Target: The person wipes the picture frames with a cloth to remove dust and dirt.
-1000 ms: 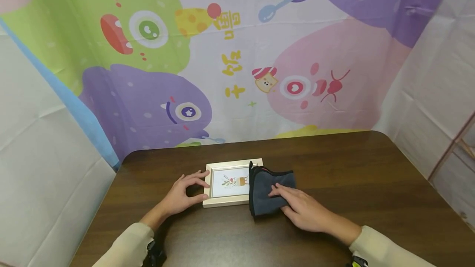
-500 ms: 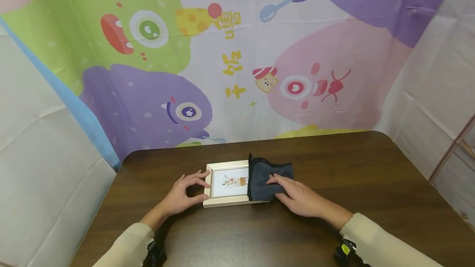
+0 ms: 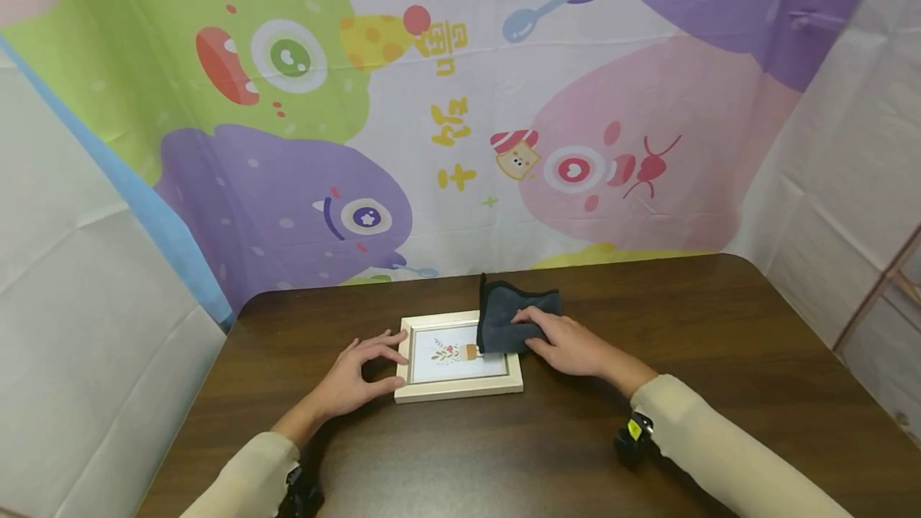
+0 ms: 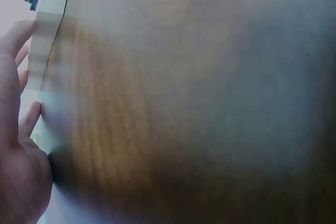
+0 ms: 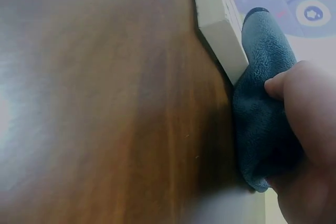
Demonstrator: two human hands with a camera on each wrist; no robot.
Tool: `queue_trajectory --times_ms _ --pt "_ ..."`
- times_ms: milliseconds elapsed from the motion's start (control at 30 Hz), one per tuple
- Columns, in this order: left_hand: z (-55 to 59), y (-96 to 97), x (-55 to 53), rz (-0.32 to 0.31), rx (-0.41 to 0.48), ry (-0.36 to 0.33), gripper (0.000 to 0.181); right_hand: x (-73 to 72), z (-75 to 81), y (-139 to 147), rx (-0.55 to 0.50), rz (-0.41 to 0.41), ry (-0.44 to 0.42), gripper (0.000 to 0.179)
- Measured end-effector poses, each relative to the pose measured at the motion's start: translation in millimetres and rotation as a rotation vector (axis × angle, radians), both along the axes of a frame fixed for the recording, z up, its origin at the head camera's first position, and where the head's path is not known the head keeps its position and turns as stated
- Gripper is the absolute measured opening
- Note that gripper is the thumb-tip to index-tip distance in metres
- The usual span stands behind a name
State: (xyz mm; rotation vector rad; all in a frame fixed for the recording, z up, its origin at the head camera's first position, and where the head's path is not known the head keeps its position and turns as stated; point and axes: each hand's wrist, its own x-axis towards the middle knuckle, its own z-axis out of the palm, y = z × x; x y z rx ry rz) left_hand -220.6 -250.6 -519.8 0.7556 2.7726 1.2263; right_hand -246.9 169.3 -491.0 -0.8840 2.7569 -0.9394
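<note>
A cream picture frame (image 3: pixel 460 390) with a potted-plant print lies flat on the brown table (image 3: pixel 460 454). At its left end my left hand (image 3: pixel 348 382) steadies it, fingers and thumb spread along the border; in the left wrist view, fingertips (image 4: pixel 29 27) touch the frame's side. My right hand (image 3: pixel 576 342) holds a folded dark grey-blue cloth (image 3: pixel 504 318) by its right part. This cloth covers the frame's upper right corner and sticks out past its far edge. In the right wrist view, the thumb presses the fuzzy cloth (image 5: pixel 262 124) beside the frame's corner.
Behind the table's far edge hangs a cartoon-printed curtain (image 3: pixel 460 246). White fabric (image 3: pixel 79 278) closes off the left side, and more white fabric (image 3: pixel 813 182) stands to the right. Each wrist carries a dark strapped device (image 3: pixel 631 442).
My right hand has slid the cloth away from me along the frame's right side, from the near edge to the far corner, uncovering the lower right corner. The left hand has stayed put.
</note>
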Motion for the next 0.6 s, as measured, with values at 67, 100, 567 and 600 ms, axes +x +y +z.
queue_trajectory --times_ms 67,100,567,600 --pt "-0.2 -0.2 0.0 0.001 0.002 -0.006 0.023 -3.3 0.5 -1.0 0.003 -0.005 -0.003 0.036" --pt "-0.3 -0.4 -0.1 0.001 0.002 -0.007 0.023 -4.2 0.7 -1.3 0.007 -0.007 -0.002 0.036" --pt "1.0 0.0 2.0 0.014 0.001 0.016 0.022 -6.5 -1.1 -3.0 0.008 -0.015 0.065 0.034" --pt "1.5 0.3 2.3 0.015 0.004 0.015 0.022 -6.6 -1.0 -3.1 0.002 -0.019 0.071 0.033"
